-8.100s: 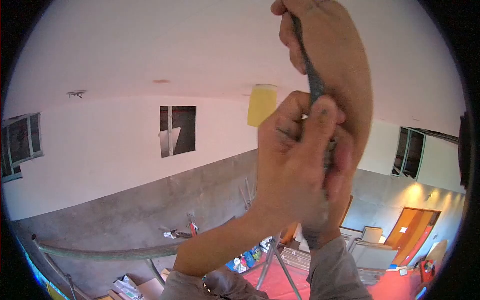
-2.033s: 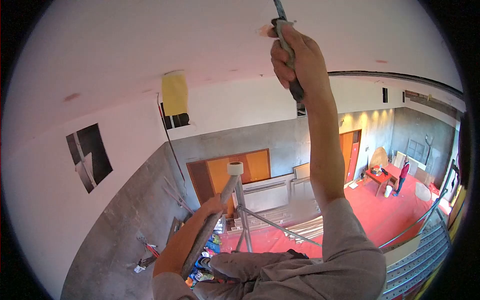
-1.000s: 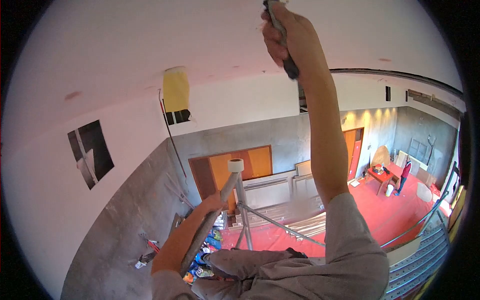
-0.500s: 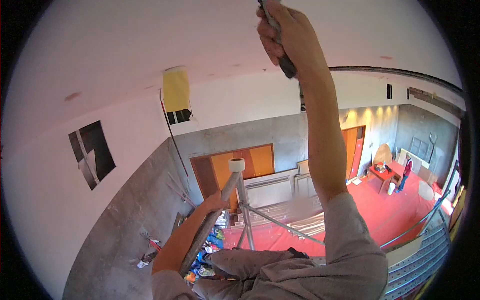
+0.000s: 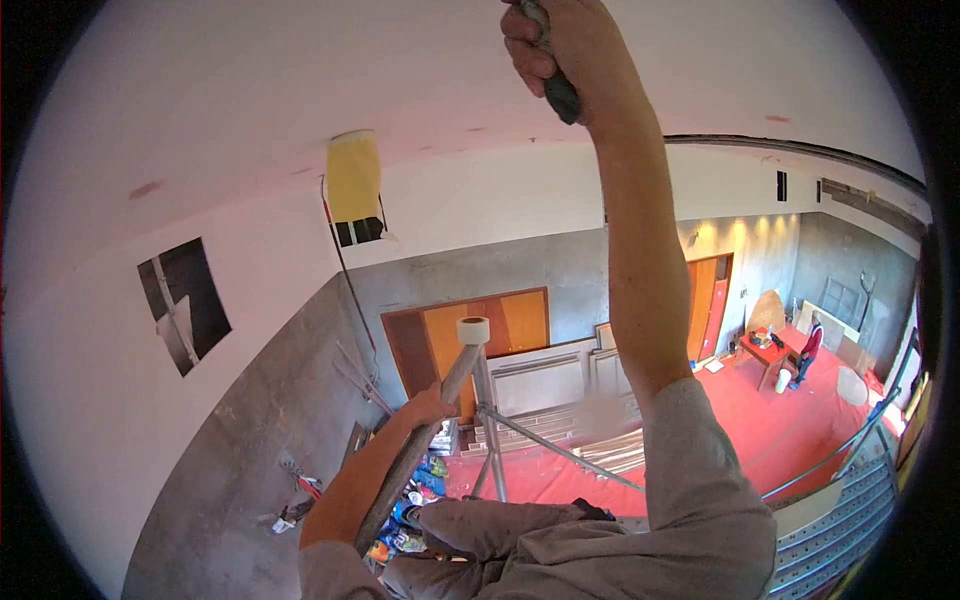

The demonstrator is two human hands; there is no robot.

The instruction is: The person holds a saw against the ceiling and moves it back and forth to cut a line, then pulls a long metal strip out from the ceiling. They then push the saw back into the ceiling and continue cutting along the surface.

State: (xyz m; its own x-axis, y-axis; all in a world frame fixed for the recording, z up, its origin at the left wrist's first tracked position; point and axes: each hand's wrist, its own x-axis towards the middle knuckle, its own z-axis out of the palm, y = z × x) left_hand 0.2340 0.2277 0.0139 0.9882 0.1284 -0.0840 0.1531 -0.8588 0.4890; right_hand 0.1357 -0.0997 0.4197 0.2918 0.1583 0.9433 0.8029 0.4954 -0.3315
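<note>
My right hand (image 5: 585, 50) is raised close to the ceiling (image 5: 300, 60), its fingers wrapped round a tool with a dark handle (image 5: 563, 98). The head of this tool is cut off by the top of the view, so its kind does not show. Lower down, my left hand (image 5: 430, 405) is closed round a metal scaffold rail (image 5: 400, 465). A roll of white tape (image 5: 473, 330) sits at the top of the scaffold post (image 5: 489, 400), just beyond that hand.
A diagonal brace (image 5: 560, 447) runs right from the post. Metal scaffold planks (image 5: 840, 530) lie at lower right. Far below are a red floor (image 5: 720, 450), stacked boards (image 5: 540, 430) and a person (image 5: 808, 352) by a red table (image 5: 765, 347). A yellow sheet (image 5: 354, 178) hangs near the ceiling.
My right hand has moved up and slightly left with the dark-handled tool. My left hand stays on the scaffold rail.
</note>
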